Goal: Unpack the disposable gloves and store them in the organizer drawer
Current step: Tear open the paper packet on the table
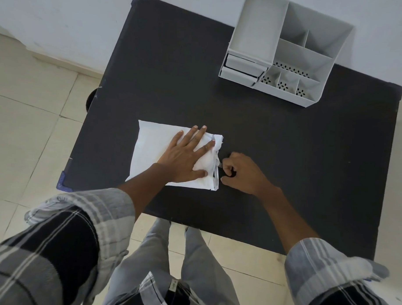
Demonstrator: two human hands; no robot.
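Note:
A white plastic package (154,148) lies flat on the black table (286,166), near its front left. My left hand (186,156) rests flat on the package's right half, fingers spread, pressing it down. My right hand (240,174) is curled at the package's right edge, which looks crumpled and partly slit. It grips what seems to be a small pair of black-handled scissors (226,171), the tip touching that edge. The grey organizer (283,52) stands at the table's back right, its two small drawers (241,67) facing front left. No gloves are visible.
The organizer has several open compartments, some with perforated floors. A white wall runs behind the table. Tiled floor lies to the left and below the front edge. My legs stand against the front edge.

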